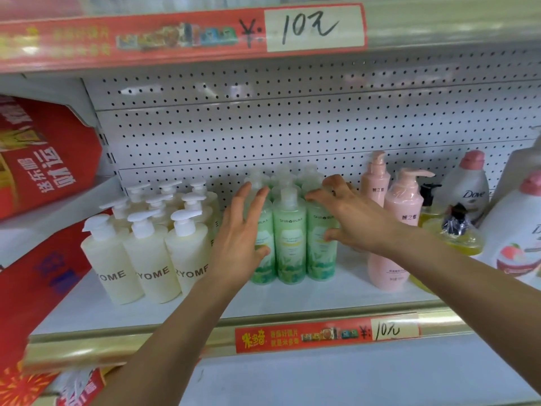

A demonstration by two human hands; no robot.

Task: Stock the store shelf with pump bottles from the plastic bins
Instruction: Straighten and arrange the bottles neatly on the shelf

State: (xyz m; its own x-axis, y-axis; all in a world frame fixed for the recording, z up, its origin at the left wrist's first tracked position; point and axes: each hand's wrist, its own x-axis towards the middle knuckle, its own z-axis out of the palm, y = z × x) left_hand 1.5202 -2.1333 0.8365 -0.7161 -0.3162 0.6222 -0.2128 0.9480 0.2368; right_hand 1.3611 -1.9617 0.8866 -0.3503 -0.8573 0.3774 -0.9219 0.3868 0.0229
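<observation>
Squaring up a block of green pump bottles mid-shelf: left hand flat and open against its left side, right hand splayed on the right bottle, grip unclear. Best pressed inward evenly, low on the bodies, keeping the 3 front labels facing near.

Our left hand hid much of the leftmost green bottle; the right edge cut the Dove bottle.
</observation>
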